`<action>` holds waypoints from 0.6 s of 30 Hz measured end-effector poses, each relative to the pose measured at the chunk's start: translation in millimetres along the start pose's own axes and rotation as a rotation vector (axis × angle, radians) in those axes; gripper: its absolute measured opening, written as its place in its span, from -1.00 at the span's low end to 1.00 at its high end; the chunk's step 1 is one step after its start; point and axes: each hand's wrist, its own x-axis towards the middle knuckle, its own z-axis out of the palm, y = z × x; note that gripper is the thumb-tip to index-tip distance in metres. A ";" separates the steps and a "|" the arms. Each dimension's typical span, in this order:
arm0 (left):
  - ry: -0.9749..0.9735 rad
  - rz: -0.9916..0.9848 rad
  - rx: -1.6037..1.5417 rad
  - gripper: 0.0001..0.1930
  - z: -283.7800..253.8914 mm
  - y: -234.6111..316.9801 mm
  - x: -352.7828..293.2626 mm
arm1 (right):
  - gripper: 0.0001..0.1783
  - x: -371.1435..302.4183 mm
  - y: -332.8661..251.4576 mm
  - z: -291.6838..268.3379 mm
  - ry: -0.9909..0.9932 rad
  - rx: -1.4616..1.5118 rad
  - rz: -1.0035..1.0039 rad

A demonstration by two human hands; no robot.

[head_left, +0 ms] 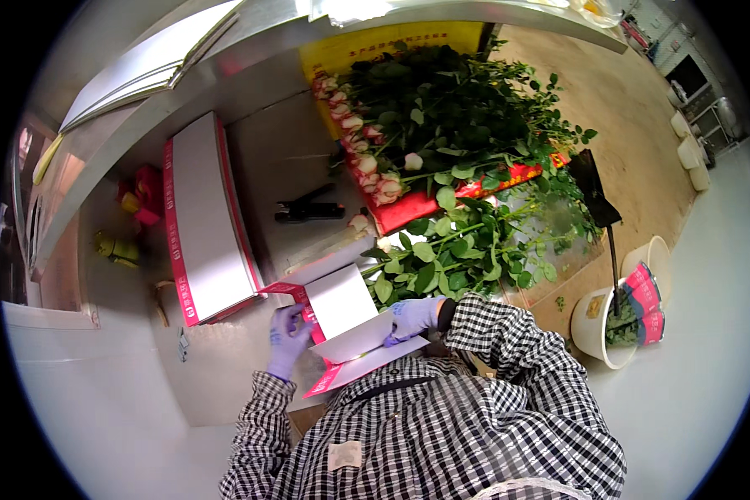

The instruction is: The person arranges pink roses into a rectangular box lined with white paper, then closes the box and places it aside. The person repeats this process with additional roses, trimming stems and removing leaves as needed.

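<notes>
A white cardboard sleeve with pink borders (342, 302) lies folded in several panels on the metal bench in front of me. My right hand (412, 319), in a pale purple glove, grips the right end of its raised near panel. At the sleeve's left, my left hand (288, 337), in a matching glove, is beside the pink border with its fingers bent and apart. Whether the fingertips touch the card I cannot tell. Just beyond the sleeve lie loose leafy rose stems (467, 250), some reaching close to my right hand.
A stack of white, pink-edged card (212, 217) stands at left. A black stapler-like tool (310, 212) lies behind the sleeve. Pink-and-white roses (383, 185) lie in a large pile on red and yellow wrapping. A white bucket (593, 327) with wrapped greenery stands at right. A metal shelf (267, 52) overhangs the bench.
</notes>
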 end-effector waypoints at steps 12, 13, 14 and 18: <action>-0.251 0.432 0.480 -0.22 5.7 87.4 -24.4 | -0.16 -35.4 128.8 -203.8 0.944 -0.816 0.475; -0.248 0.431 0.475 -0.21 2.6 93.6 -23.2 | -0.13 -19.8 175.2 -193.4 0.911 -0.912 0.564; -0.257 0.435 0.473 -0.21 0.0 100.1 -22.2 | -0.10 -12.3 204.5 -189.6 0.866 -1.009 0.654; -0.232 0.393 0.454 -0.19 2.4 93.3 -27.7 | -0.46 2.7 172.5 -230.5 0.593 -1.013 0.648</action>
